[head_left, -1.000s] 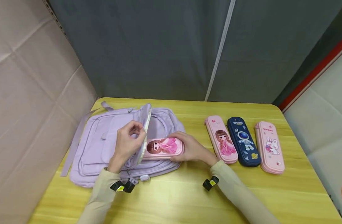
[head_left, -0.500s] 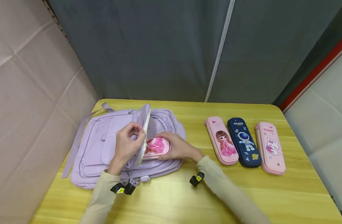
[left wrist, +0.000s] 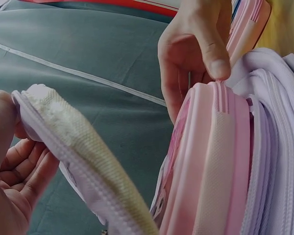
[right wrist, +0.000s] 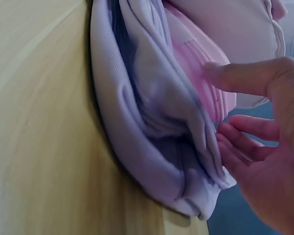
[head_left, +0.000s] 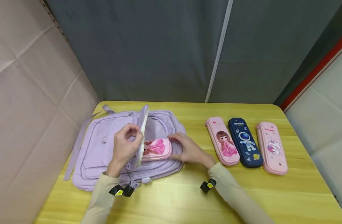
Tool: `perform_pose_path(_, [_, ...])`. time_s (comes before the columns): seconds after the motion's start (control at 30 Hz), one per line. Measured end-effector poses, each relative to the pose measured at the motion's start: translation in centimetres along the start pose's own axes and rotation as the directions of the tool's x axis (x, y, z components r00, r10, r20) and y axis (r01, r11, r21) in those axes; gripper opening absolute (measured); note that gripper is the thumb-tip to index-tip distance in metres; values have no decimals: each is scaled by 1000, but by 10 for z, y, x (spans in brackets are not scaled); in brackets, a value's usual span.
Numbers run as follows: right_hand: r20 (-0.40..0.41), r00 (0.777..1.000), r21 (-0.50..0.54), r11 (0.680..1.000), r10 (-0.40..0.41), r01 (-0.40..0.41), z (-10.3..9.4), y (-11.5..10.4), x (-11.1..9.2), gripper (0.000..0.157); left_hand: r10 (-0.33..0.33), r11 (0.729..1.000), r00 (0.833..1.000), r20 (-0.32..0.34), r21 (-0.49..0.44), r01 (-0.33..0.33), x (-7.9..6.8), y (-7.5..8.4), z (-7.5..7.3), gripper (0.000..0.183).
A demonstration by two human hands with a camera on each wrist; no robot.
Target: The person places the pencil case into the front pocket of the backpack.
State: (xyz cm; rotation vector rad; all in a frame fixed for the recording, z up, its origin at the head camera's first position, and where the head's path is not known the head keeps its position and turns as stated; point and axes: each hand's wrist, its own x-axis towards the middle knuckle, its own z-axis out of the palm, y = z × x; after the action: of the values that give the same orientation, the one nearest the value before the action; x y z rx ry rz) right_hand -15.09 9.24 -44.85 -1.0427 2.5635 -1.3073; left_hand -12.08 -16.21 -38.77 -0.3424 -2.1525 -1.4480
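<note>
A lilac backpack (head_left: 103,146) lies on the table at the left. My left hand (head_left: 125,144) pinches the edge of its lifted flap (head_left: 143,133), thumb against fingers. A pink pencil case (head_left: 157,148) with a doll in a pink dress lies partly inside the unzipped pocket; its left part is hidden behind the flap. By the protruding end of this case is my right hand (head_left: 189,149), fingers parted and slightly bent. In the right wrist view, the thumb (right wrist: 235,77) touches or nearly touches the case's end, while the other fingers stand off it.
Right of the backpack lie a second doll pencil case (head_left: 222,141), a navy astronaut pencil case (head_left: 245,143) and a pink rabbit pencil case (head_left: 272,148). A grey curtain (head_left: 159,56) hangs behind the wooden table (head_left: 171,202). A white charm hangs by the backpack's near side.
My right hand has pushed the pink pencil case left, deeper under the flap, then loosened its grip and drawn back slightly right. The left hand keeps holding the flap.
</note>
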Motion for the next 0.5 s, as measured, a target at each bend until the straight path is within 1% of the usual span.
perform_pose_path(0.07, [-7,1000,16,1000,4,-4,0,1,0,69,10,1000,1000,1,-4,-10,0,0,-1,13])
perform_pose_path(0.23, [4,1000,63,998,-25,25,7,-2,8,59,28,999,1000,8,-17,-28,-2,-2,0,13])
perform_pose_path(0.5, [9,999,83,996,-34,33,21,-10,22,54,38,999,999,8,-24,-38,-1,-3,0,11])
